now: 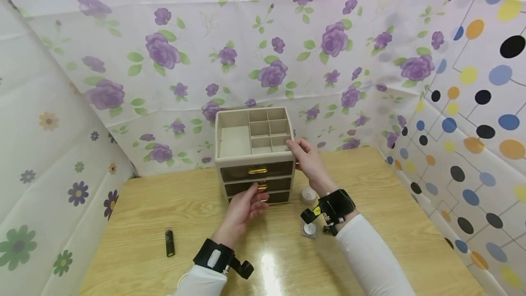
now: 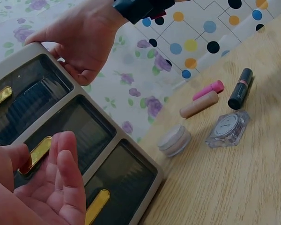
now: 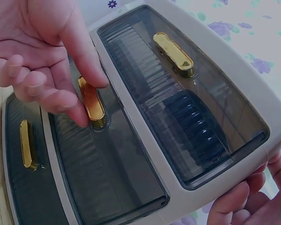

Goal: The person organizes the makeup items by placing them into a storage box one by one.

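A cream drawer organizer (image 1: 255, 158) stands against the floral cloth, with divided compartments on top and three dark see-through drawers below, all closed. My left hand (image 1: 241, 211) is at its front, thumb and fingers pinching the gold handle (image 3: 91, 103) of the middle drawer. At the organizer's upper right corner, my right hand (image 1: 309, 161) grips the side, thumb on the top rim and fingers curled along the wall. Through the top drawer's front (image 3: 178, 93) a dark shape shows in the right wrist view; what it is I cannot tell.
Right of the organizer lie a round clear jar (image 2: 174, 139), a square clear case (image 2: 228, 129), a beige tube (image 2: 199, 104), a pink tube (image 2: 215, 87) and a black tube (image 2: 240, 89). Another black tube (image 1: 170, 242) lies on the wooden table (image 1: 139, 214) at left.
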{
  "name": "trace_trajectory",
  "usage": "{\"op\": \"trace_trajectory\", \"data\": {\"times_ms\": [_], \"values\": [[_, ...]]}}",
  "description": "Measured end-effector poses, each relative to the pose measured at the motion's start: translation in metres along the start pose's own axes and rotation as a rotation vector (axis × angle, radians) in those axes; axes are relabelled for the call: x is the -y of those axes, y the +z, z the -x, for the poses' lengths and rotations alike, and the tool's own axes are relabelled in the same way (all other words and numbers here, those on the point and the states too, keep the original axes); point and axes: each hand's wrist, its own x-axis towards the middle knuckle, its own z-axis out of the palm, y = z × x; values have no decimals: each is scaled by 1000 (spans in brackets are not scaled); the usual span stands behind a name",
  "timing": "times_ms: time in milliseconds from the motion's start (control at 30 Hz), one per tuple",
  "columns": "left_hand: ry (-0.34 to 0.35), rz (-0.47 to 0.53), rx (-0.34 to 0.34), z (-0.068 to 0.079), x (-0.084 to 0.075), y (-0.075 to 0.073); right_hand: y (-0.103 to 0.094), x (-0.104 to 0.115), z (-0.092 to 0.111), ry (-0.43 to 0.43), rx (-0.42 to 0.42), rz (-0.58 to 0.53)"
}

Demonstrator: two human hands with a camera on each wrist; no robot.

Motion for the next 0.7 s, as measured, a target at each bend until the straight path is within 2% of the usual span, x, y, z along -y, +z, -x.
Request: {"op": "trace_trajectory", "data": {"times_ms": [233,700], "values": [[-5,37,-12,-3,2,0,-1,-4,0,11,-6,12],[-12,5,-24,1,1,-3,1,-1,-1,2,-13,-2]]}}
